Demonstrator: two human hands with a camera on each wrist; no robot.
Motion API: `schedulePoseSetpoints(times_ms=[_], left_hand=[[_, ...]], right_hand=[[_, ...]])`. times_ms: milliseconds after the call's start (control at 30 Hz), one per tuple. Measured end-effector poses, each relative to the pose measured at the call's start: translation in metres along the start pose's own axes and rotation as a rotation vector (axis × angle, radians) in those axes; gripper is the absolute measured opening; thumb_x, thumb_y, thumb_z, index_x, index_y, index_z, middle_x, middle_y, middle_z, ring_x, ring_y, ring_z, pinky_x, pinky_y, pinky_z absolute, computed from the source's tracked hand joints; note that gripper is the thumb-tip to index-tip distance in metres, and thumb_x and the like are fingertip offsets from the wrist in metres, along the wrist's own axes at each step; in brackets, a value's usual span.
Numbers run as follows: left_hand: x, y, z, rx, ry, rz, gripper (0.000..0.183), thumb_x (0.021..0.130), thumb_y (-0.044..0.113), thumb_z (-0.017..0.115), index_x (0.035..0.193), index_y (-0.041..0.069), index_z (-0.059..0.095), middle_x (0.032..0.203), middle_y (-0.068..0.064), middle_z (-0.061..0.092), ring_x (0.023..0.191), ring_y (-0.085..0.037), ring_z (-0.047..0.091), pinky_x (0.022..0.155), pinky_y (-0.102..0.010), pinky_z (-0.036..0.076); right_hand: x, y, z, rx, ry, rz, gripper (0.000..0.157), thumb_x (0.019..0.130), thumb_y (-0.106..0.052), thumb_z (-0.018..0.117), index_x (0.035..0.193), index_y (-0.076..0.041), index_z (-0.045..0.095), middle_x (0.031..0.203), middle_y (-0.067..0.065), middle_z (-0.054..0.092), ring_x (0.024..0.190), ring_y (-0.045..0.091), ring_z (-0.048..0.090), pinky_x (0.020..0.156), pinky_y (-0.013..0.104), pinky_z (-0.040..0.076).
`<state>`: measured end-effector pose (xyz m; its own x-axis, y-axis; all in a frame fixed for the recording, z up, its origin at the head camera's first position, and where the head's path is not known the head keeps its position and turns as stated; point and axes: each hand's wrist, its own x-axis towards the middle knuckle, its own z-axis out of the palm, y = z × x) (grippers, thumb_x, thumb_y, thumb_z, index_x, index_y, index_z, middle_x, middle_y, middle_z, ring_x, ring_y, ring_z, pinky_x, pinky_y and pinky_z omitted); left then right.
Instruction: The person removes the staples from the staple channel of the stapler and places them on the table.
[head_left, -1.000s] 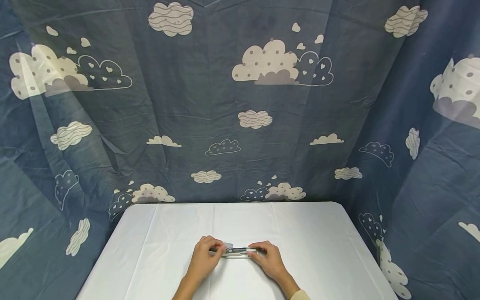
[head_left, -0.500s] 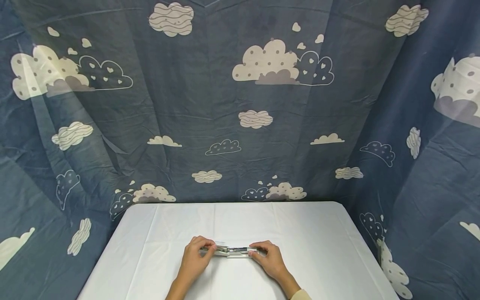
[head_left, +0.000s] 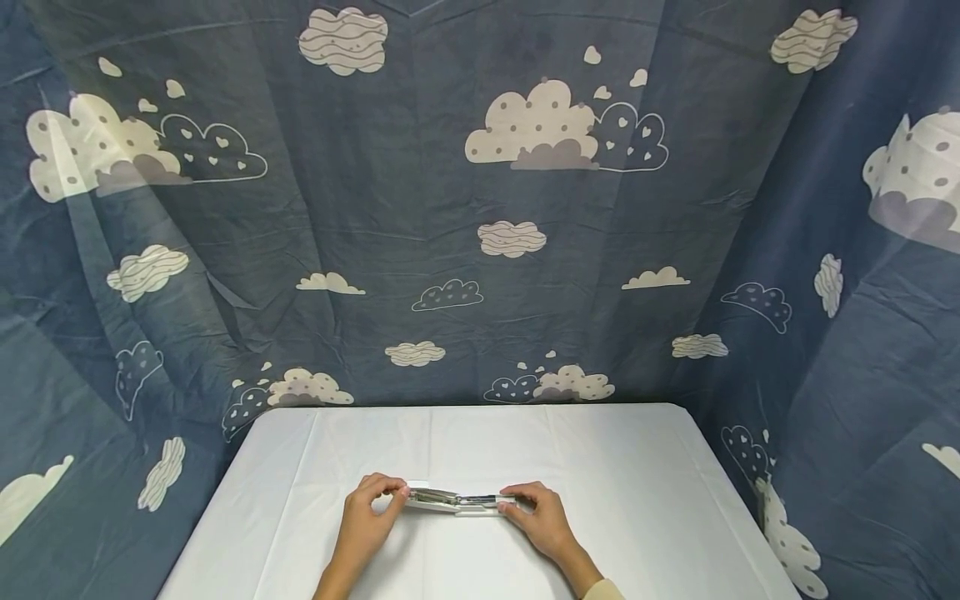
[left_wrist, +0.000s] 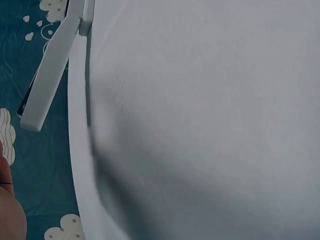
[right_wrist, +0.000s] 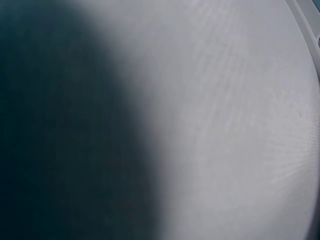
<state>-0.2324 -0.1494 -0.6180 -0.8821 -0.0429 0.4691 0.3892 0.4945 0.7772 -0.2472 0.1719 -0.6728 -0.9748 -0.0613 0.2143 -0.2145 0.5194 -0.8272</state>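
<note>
A slim white hinged case [head_left: 433, 505] lies across the middle of the table, its two halves bent at a slight angle around a central joint. Shiny metal pieces [head_left: 433, 496] show inside it, their kind too small to tell. My left hand [head_left: 365, 517] is at the case's left end, thumb and forefinger pinching what looks like a thin clear cover [head_left: 417, 483]. In the left wrist view the case's white arm [left_wrist: 47, 75] ends apart from the visible part of the hand. My right hand [head_left: 542, 518] grips the right end, hiding it.
White cloth covers the table [head_left: 637, 475]. A dark blue curtain [head_left: 390, 208] printed with clouds hangs behind and on both sides. A dark blurred shape fills the left of the right wrist view.
My left hand has slid leftward along the case, the clear piece moving with it, so more of the left half and its metal shows. The right hand has stayed in place.
</note>
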Motion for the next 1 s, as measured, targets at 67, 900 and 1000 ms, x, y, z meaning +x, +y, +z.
schedulePoseSetpoints(times_ms=[67, 900, 1000], left_hand=[[0.0, -0.001, -0.003, 0.009, 0.015, -0.013, 0.016, 0.086, 0.016, 0.084, 0.087, 0.029, 0.076, 0.083, 0.021, 0.066, 0.083, -0.004, 0.06, 0.079, -0.035, 0.053], [0.001, -0.02, -0.028, 0.094, 0.077, -0.101, 0.005, 0.086, 0.009, 0.083, 0.09, 0.009, 0.079, 0.087, 0.011, 0.072, 0.083, -0.005, 0.061, 0.077, -0.034, 0.052], [-0.003, -0.024, -0.031, 0.109, 0.079, -0.112, 0.005, 0.087, 0.01, 0.083, 0.091, 0.011, 0.079, 0.087, 0.012, 0.072, 0.083, -0.005, 0.06, 0.077, -0.031, 0.051]], right_hand=[[0.001, 0.0, -0.001, 0.004, -0.008, 0.021, 0.023, 0.082, -0.039, 0.086, 0.103, -0.03, 0.08, 0.104, -0.012, 0.074, 0.1, 0.005, 0.063, 0.093, 0.027, 0.053], [0.002, 0.001, 0.0, -0.014, -0.02, 0.03, 0.025, 0.084, -0.043, 0.083, 0.105, -0.029, 0.079, 0.105, -0.012, 0.074, 0.103, 0.009, 0.064, 0.096, 0.031, 0.053], [0.001, 0.001, 0.001, -0.014, -0.025, 0.027, 0.026, 0.084, -0.043, 0.083, 0.105, -0.029, 0.079, 0.106, -0.011, 0.074, 0.103, 0.009, 0.064, 0.095, 0.031, 0.053]])
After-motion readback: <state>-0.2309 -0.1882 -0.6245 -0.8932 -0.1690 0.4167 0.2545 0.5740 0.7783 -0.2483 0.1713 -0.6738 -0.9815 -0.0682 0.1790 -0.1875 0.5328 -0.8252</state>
